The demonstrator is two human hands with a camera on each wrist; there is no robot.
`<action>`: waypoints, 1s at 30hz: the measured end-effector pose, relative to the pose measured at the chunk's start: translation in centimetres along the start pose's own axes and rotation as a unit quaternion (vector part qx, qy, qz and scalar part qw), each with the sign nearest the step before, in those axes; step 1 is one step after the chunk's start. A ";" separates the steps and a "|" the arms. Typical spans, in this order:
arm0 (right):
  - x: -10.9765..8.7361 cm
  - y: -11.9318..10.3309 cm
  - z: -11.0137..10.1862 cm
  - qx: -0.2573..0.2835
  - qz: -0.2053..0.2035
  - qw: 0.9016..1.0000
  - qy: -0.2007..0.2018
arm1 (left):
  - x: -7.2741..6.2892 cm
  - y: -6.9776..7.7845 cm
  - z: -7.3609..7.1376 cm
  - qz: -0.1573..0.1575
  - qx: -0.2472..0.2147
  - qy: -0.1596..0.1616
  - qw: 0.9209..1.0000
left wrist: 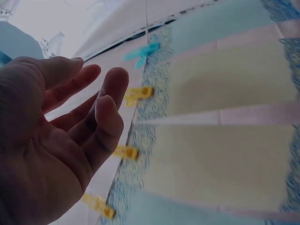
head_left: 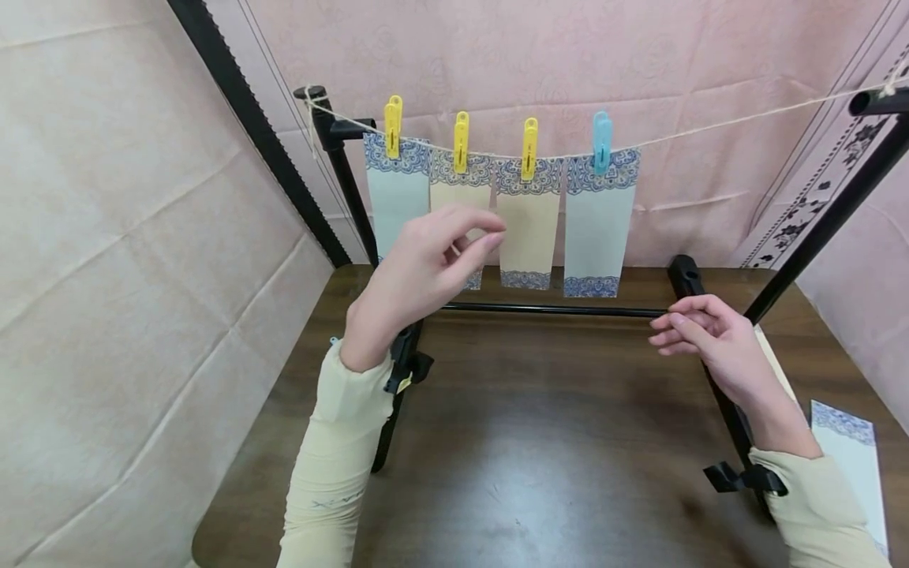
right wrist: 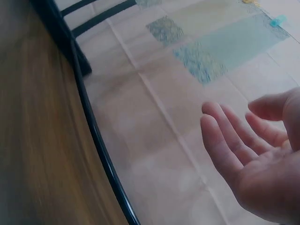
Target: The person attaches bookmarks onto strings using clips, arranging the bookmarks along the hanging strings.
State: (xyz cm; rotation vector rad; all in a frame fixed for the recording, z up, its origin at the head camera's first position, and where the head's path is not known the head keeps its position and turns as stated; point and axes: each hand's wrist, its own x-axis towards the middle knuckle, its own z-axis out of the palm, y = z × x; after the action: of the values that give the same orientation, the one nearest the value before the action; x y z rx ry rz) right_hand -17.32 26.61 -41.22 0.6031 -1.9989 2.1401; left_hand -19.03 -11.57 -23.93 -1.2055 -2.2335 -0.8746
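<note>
My left hand (head_left: 433, 260) is raised in front of the hanging paper cards, fingers loosely bent and holding nothing. It covers part of a cream card (head_left: 454, 196) in the head view. Beside that hang another cream card (head_left: 527, 229) and two pale blue cards, one at the left (head_left: 398, 193) and one at the right (head_left: 600, 229), all with blue lace-patterned borders. Yellow clothespins (head_left: 529, 150) and a blue clothespin (head_left: 602, 142) pin them to a thin string (head_left: 710, 128). Lower right, my right hand (head_left: 710, 339) hovers with relaxed, empty fingers (right wrist: 218, 145).
A black rod frame bears the string between its left post (head_left: 348, 177) and right post (head_left: 831, 213); a low crossbar (head_left: 554, 309) runs behind the hands. Another pale blue card (head_left: 848, 465) lies on the brown table (head_left: 525, 442) beside the right sleeve. Pink cloth (head_left: 568, 55) hangs behind.
</note>
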 end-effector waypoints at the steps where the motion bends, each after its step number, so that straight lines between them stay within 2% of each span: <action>1: -0.3 -0.1 -0.4 -0.024 0.011 1.000 -0.002 | -0.4 -0.2 0.0 -0.007 0.002 -0.002 1.000; 4: -1.2 -0.4 -1.6 -0.104 0.046 0.994 -0.009 | -1.6 -1.0 -0.1 -0.029 0.002 -0.007 1.000; 7: -2.1 -0.6 -2.9 -0.184 0.067 0.980 -0.018 | -2.9 -1.6 -0.3 -0.059 0.008 -0.013 0.998; 10: -3.0 -0.8 -4.0 -0.228 0.072 0.971 -0.027 | -4.4 -2.2 -0.8 -0.090 0.021 -0.012 0.996; 16: -4.1 -0.8 -6.1 -0.287 0.071 0.955 -0.034 | -7.0 -3.6 -1.8 -0.123 0.034 0.008 0.992; 21: -4.9 -1.1 -7.8 -0.329 0.096 0.939 -0.035 | -8.5 -4.9 -2.1 -0.139 0.045 0.013 0.989; 27: -5.8 -1.2 -10.5 -0.374 0.123 0.919 -0.035 | -10.8 -6.6 -2.4 -0.199 0.049 0.008 0.979; 30: -6.3 -1.3 -12.2 -0.372 0.127 0.919 -0.022 | -12.2 -7.6 -2.5 -0.227 0.052 0.000 0.973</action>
State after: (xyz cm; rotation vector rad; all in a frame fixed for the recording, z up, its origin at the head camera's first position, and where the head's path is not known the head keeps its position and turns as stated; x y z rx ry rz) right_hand -13.43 39.68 -42.85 0.2688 -2.7756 1.2670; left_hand -18.98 -23.39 -32.46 -0.6532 -2.5669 -0.9022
